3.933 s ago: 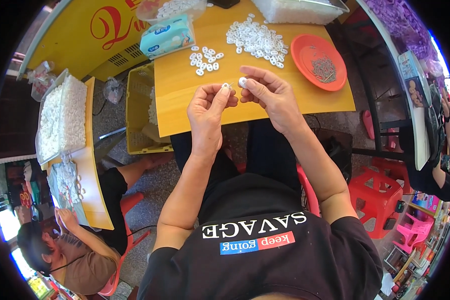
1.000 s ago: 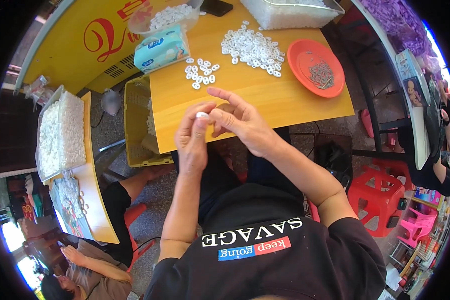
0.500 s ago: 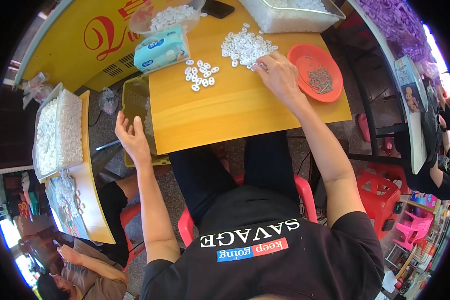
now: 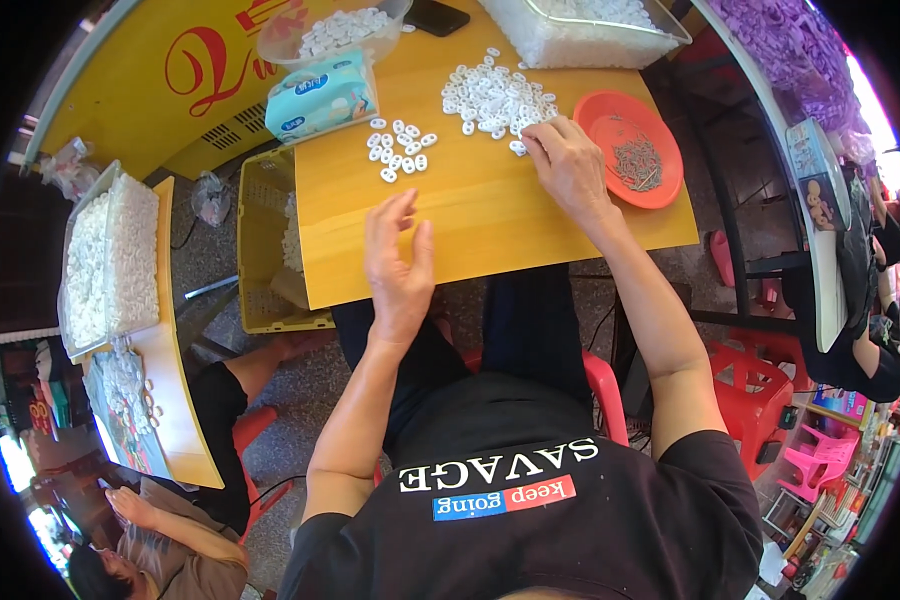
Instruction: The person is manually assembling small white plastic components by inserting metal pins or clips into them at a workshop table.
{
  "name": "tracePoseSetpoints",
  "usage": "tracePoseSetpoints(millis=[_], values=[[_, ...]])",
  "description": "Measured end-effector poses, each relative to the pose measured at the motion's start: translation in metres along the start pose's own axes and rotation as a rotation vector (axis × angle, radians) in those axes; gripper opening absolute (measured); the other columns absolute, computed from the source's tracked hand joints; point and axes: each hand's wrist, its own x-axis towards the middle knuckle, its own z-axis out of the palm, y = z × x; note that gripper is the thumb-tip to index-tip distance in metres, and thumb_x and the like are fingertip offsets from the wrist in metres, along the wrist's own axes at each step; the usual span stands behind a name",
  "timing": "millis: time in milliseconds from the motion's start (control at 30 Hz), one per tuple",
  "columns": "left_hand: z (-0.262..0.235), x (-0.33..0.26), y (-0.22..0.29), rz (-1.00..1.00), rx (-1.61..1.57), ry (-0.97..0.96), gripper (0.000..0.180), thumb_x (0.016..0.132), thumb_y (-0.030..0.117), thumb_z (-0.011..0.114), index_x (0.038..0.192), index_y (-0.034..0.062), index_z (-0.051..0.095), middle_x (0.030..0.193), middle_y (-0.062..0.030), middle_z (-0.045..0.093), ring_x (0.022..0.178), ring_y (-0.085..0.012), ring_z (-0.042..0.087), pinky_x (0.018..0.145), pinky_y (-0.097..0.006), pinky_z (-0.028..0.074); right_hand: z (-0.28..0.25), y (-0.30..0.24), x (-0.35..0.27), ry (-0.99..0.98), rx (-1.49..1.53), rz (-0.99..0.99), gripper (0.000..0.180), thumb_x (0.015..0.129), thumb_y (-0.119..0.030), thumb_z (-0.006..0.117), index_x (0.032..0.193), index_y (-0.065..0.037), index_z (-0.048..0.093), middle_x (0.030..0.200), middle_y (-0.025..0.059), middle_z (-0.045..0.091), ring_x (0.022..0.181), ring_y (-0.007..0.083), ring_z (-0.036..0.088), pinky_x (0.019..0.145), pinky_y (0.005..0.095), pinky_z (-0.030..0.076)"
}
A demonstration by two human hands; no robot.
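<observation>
Our right hand [image 4: 575,170] is at the edge of the heap of white two-holed pieces [image 4: 492,97]; we cannot tell whether it grips one. Our left hand [image 4: 400,270] is loose and empty over the yellow table's [image 4: 460,225] near side. Speckled floor [image 4: 295,400] and red stools [image 4: 755,390] lie beyond. Near the heap, a red plate [image 4: 610,108] holds metal pins [image 4: 638,165]; a clear tub [image 4: 580,52] holds white parts [image 4: 610,10].

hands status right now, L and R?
Left hand: open, nothing visible in it.
Right hand: fingers bent, right by a white piece; whether it grips that cannot be told.
</observation>
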Motion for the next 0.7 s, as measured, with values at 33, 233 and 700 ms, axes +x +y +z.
tracePoseSetpoints(millis=[33,233,700], values=[[0.005,0.000,0.001,-0.001,-0.002,0.000,0.034,0.089,-0.002,0.060,0.123,0.0004,0.056,0.114,-0.0146,0.058,0.098,-0.0242,0.059,0.085,-0.033,0.049,-0.002,0.000,-0.002,-0.001,-0.002,0.000,0.005,0.083,-0.014,0.069,0.084,-0.009,0.066,0.083,0.0073,0.062,0.086,0.0280,0.063,0.070,0.0400,0.052],[0.023,-0.002,-0.003,-0.114,-0.151,-0.060,0.030,0.090,-0.003,0.058,0.120,-0.0003,0.058,0.106,-0.0109,0.058,0.087,-0.0191,0.058,0.077,-0.029,0.050,-0.008,-0.004,-0.002,-0.078,-0.046,-0.031,0.010,0.082,-0.013,0.070,0.091,-0.008,0.068,0.088,0.0079,0.062,0.085,0.0282,0.062,0.070,0.0394,0.051],[0.021,-0.002,-0.008,-0.101,-0.149,-0.055,0.028,0.090,-0.003,0.058,0.118,-0.0006,0.058,0.103,-0.0097,0.057,0.082,-0.0168,0.056,0.075,-0.028,0.048,-0.008,0.010,0.026,-0.219,0.144,0.116,0.013,0.088,-0.019,0.064,0.091,-0.006,0.068,0.089,0.0107,0.066,0.083,0.0329,0.065,0.072,0.0426,0.052]])
